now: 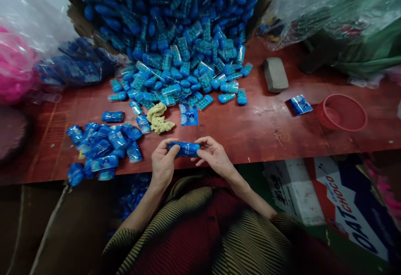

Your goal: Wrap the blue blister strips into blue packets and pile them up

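Both my hands hold one small blue wrapped packet [185, 148] just above the near edge of the red table [266, 128]. My left hand [163, 162] pinches its left end, fingers closed. My right hand [213, 156] grips its right end with thumb and fingers. A flat blue wrapper [189, 114] lies on the table just beyond the packet. A heap of wrapped blue packets [100, 149] lies to the left of my left hand. A large pile of blue capsule-shaped items [184, 62] spills from the back towards the middle.
A crumpled yellow cloth [159, 118] lies near the wrapper. A grey stone-like block [275, 74] and a red mesh basket [342, 113] sit on the right, with another blue wrapper [300, 104] between them. Plastic bags [328, 3] crowd the back corners. A printed carton [344, 208] stands below the table.
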